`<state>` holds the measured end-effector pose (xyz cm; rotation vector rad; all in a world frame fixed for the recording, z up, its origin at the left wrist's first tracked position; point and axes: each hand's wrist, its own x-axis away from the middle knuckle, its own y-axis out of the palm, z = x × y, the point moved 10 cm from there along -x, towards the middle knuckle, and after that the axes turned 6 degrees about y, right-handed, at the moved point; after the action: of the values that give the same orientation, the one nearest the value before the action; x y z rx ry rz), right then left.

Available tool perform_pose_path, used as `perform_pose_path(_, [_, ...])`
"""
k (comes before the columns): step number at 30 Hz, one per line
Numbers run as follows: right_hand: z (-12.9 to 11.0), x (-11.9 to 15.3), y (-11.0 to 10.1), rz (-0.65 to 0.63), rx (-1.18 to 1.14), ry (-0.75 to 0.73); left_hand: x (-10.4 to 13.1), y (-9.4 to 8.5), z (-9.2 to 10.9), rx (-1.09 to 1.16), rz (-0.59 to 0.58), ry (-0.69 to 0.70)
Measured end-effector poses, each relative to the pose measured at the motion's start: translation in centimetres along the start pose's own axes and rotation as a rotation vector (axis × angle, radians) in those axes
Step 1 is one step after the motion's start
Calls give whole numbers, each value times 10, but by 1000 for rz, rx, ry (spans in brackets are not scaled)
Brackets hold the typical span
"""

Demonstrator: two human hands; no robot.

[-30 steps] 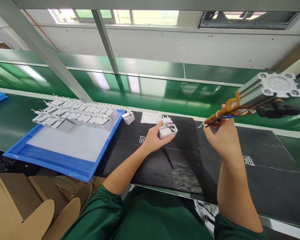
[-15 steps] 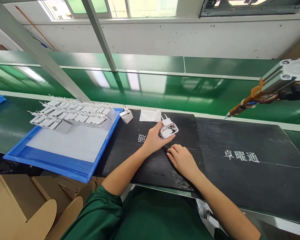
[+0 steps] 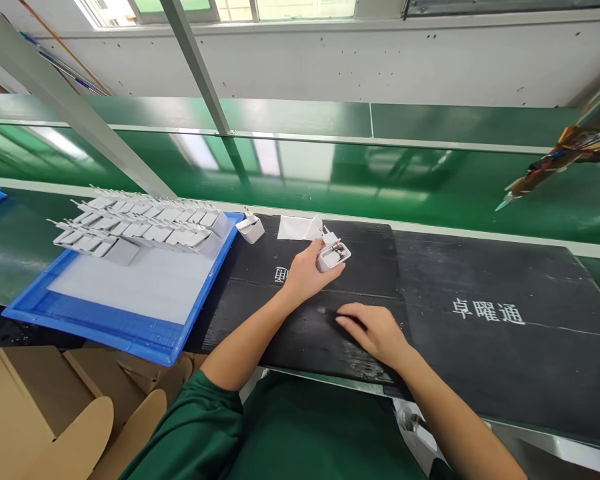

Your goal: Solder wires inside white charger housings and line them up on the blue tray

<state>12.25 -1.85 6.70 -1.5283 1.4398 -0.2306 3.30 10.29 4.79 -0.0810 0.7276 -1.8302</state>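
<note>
My left hand (image 3: 310, 275) grips a white plug charger housing (image 3: 333, 256) between thumb and fingers, above the black mat. Its open side faces up and shows parts and wires inside; two plug pins stick out at the far end. Lower and to the right, my right hand (image 3: 373, 328) rests over the mat with thumb and index finger apart and no visible object between them. Its other fingers are partly hidden. Another white plug charger housing (image 3: 251, 229) stands alone beside the blue tray (image 3: 180, 337). Behind my left hand lies a white sheet (image 3: 295, 228).
Rows of white plug chargers (image 3: 145, 223) fill the tray's back part. A pointed nozzle on an arm (image 3: 540, 175) hangs over the green belt (image 3: 405, 173) at right. A slanted metal post (image 3: 90, 127) rises behind the tray. Cardboard boxes (image 3: 45, 407) stand at lower left.
My right hand has drawn back a little to the right, away from my left. The charger housing in my left hand has turned slightly. The nozzle appears farther right; the view has shifted somewhat.
</note>
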Motion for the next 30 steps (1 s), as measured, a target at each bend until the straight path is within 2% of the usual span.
perform_pose_path(3, [16, 3, -45, 316, 89, 183, 3, 5, 6, -83, -28, 41])
perform_pose_path(6, [15, 6, -60, 452, 172, 203, 8, 11, 15, -165, -44, 107])
perform_pose_path(11, [7, 5, -57, 489, 251, 120, 16, 21, 24, -251, -53, 173])
perform_pose_path(17, [9, 6, -53, 489, 311, 124, 19, 24, 28, -322, -59, 190])
perform_pose_path(30, [9, 4, -54, 459, 253, 106, 18, 26, 30, -269, -87, 259])
